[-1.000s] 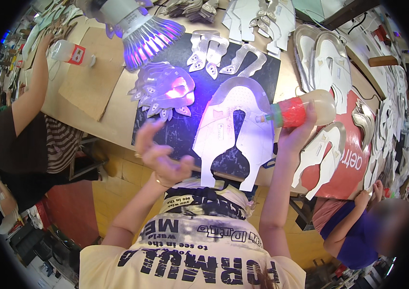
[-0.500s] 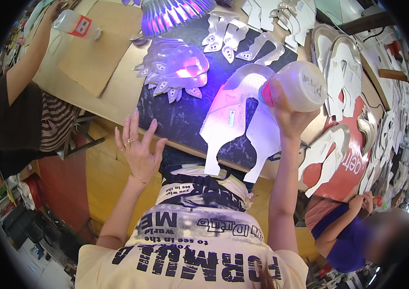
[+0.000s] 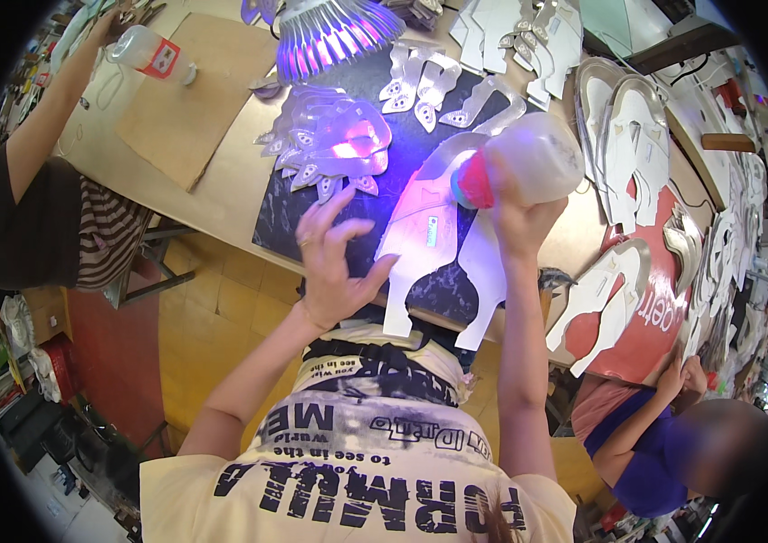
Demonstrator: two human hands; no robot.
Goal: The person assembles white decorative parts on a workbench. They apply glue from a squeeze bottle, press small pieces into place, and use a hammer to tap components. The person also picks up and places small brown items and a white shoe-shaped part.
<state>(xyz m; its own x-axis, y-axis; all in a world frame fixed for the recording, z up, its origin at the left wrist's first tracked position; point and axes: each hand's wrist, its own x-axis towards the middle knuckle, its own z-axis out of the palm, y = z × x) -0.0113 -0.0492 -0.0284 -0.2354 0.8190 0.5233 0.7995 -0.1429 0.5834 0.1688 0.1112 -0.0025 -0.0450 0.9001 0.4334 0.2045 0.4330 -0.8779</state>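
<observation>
Holding bottle (image 3: 542,156) within right fingers (image 3: 503,191)

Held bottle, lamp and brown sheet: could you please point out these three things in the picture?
Held bottle (image 3: 539,156): head view, on its cloudy body.
Lamp (image 3: 338,41): head view, on its ribbed shade.
Brown sheet (image 3: 192,113): head view, on its flat middle.

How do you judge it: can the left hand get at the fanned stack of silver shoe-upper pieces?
Probably yes: the left hand looks empty and close to the fanned stack, with nothing visible between them. The right hand, holding the plastic bottle, is off to the right.
</observation>
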